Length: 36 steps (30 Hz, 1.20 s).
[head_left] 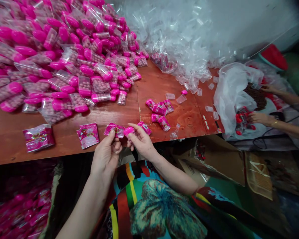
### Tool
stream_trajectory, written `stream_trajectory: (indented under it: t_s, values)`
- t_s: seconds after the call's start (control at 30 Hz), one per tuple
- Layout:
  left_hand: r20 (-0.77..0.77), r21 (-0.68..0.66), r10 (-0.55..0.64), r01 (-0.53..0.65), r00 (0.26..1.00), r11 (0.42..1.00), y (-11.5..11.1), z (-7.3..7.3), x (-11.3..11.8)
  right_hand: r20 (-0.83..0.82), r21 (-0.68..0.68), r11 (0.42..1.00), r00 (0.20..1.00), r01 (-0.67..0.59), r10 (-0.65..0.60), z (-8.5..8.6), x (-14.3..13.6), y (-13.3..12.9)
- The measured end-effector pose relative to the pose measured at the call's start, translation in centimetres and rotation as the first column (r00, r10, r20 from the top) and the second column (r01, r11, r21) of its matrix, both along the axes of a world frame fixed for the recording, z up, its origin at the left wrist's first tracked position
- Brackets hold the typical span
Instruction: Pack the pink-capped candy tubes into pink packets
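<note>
Through the head camera I judge the step in hand to be bringing a flat printed sleeve [118, 130] and a pink-capped container [128, 130] together, both just above the near edge of the table [159, 86]. My left hand [105, 151] has thumb and forefinger closed on the sleeve's lower side; my right hand [143, 144] clamps the container by its cap, fingertips together. As I read it, the next move calls for the sleeve's mouth to be opened and lined up squarely with the container, without creasing the thin film. Two sleeve stacks, the left one [38, 137] and the right one [88, 135], lie along the near edge, left of my hands, and small wrapped packs [161, 116] sit to the right, inward from that edge. My fingers hide the container's body, so I can't tell what it holds, nor whether the sleeve is already open. The heap of capped containers [64, 69] is cut off at the far left, and the clear cups [174, 43] blur together.
</note>
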<state>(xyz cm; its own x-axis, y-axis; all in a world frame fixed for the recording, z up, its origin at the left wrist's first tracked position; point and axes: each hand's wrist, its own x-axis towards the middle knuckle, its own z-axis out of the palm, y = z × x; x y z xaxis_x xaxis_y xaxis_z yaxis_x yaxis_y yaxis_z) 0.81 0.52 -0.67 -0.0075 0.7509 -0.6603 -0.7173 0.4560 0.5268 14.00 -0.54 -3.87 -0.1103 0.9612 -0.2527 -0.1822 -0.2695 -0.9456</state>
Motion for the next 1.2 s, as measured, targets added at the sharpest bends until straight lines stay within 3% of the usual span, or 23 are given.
stream_trajectory:
  t_s: [0.2, 0.37, 0.53, 0.6, 0.77, 0.9, 1.07, 1.13, 1.2]
  values:
    - [0.019, 0.018, -0.03, 0.029, 0.999, 0.999, -0.1, 0.1, 0.2, 0.064, 0.015, 1.0, 0.998, -0.005, 0.004, 0.2, -0.3, -0.3]
    - [-0.012, 0.074, -0.094, 0.095, 0.995, 0.993, -0.1, 0.3, 0.1, -0.016, -0.001, 0.998, 0.998, -0.059, 0.059, 0.4, -0.5, -0.5]
    - [-0.108, 0.089, -0.276, 0.286, 0.955, 0.954, -0.6, 0.4, 0.0, -0.15, -0.048, 0.986, 0.977, -0.162, 0.154, 0.6, 0.1, -0.1]
    - [-0.168, 0.072, -0.317, 0.332, 0.934, 0.941, -0.8, 0.5, 0.0, -0.092, -0.002, 0.983, 0.978, -0.186, 0.185, 0.9, 0.4, 0.0]
    - [-0.187, 0.065, -0.353, 0.37, 0.917, 0.927, -0.8, 0.5, -0.1, 0.255, 0.175, 0.949, 0.943, -0.262, 0.213, 1.8, 1.1, -0.3]
    - [-0.162, 0.15, -0.284, 0.308, 0.945, 0.94, -0.6, 0.5, -0.5, 0.049, 0.065, 0.972, 0.973, -0.227, 0.224, 1.7, 1.3, -0.9]
    - [-0.168, 0.132, -0.352, 0.375, 0.921, 0.917, -0.8, 0.6, -1.0, -0.304, -0.076, 0.916, 0.885, -0.393, 0.354, 1.6, 1.5, -1.6]
    - [-0.201, 0.119, -0.34, 0.367, 0.919, 0.923, -0.9, 0.6, -0.9, -0.289, -0.081, 0.925, 0.897, -0.371, 0.335, 1.5, 1.2, -1.9]
    - [-0.229, 0.081, -0.329, 0.355, 0.916, 0.932, -1.1, 0.5, -0.7, -0.163, -0.043, 0.964, 0.953, -0.264, 0.254, 1.3, 0.8, -2.1]
